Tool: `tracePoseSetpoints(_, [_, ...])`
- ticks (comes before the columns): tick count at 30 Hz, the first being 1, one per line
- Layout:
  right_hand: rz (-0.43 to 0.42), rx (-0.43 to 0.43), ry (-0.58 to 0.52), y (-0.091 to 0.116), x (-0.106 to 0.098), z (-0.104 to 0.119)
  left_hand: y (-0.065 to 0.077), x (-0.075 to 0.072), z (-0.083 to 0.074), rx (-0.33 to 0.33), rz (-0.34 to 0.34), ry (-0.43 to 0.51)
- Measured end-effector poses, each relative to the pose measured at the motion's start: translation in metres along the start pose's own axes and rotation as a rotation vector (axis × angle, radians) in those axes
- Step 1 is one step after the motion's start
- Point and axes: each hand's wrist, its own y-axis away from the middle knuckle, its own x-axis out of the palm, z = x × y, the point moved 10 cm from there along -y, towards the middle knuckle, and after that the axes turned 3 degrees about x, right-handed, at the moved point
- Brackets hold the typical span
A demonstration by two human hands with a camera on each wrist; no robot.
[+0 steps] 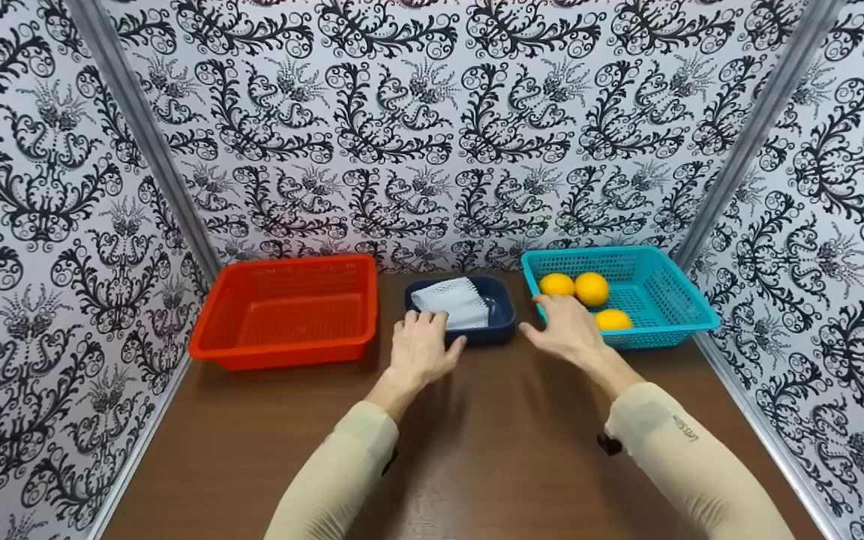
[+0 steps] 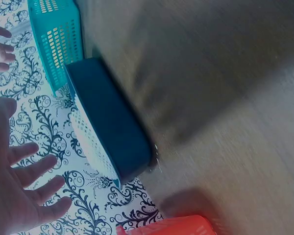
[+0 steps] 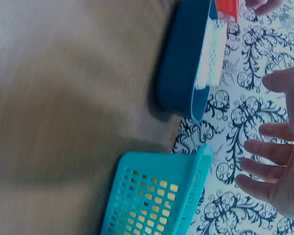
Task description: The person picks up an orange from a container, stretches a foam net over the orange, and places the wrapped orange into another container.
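Observation:
A white mesh foam net (image 1: 453,301) lies in a small dark blue bin (image 1: 503,315) at the middle of the table. My left hand (image 1: 421,349) hovers in front of that bin, fingers spread and holding nothing. My right hand (image 1: 565,327) is above the near left corner of a teal basket (image 1: 672,300), its fingers apart and nothing between them. Several yellow round fruits, perhaps lemons or oranges, sit in the basket, one (image 1: 592,289) near its middle. Both wrist views show the left hand (image 2: 24,181) and right hand (image 3: 279,152) apart from the containers.
A red basket (image 1: 282,352) stands on the left of the brown table (image 1: 492,450), with nothing seen inside it. Patterned panels (image 1: 417,135) enclose the table at the back and both sides, joined by grey metal posts (image 1: 147,135).

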Motion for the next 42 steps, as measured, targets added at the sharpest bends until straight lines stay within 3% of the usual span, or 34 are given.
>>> tracePoseSetpoints(10, [-0.038, 0.026, 0.012, -0.007, -0.013, -0.031, -0.011, 0.010, -0.022, 0.048, 0.024, -0.009])
tracePoseSetpoints(18, [-0.012, 0.110, 0.014, -0.016, -0.019, -0.069, -0.018, 0.023, -0.042, 0.094, 0.069, -0.004])
tracePoseSetpoints(22, [0.028, 0.174, 0.024, -0.018, -0.022, -0.094, -0.022, 0.020, -0.057, 0.146, 0.056, -0.001])
tracePoseSetpoints(23, [0.044, 0.197, 0.024, -0.018, -0.022, -0.100, -0.031, 0.045, -0.053, 0.163, 0.025, -0.006])
tracePoseSetpoints(29, [0.145, 0.321, 0.020, -0.018, -0.013, -0.139, -0.041, 0.057, -0.069, 0.183, 0.028, -0.003])
tracePoseSetpoints(30, [0.153, 0.333, 0.015, -0.019, -0.012, -0.145, -0.035, 0.034, -0.080, 0.177, 0.062, 0.005])
tracePoseSetpoints(36, [0.188, 0.383, 0.006, -0.019, -0.010, -0.172, -0.040, 0.045, -0.103, 0.204, 0.132, -0.025])
tracePoseSetpoints(42, [0.262, 0.388, 0.032, -0.020, -0.005, -0.184, -0.046, 0.055, -0.124, 0.233, 0.160, -0.056])
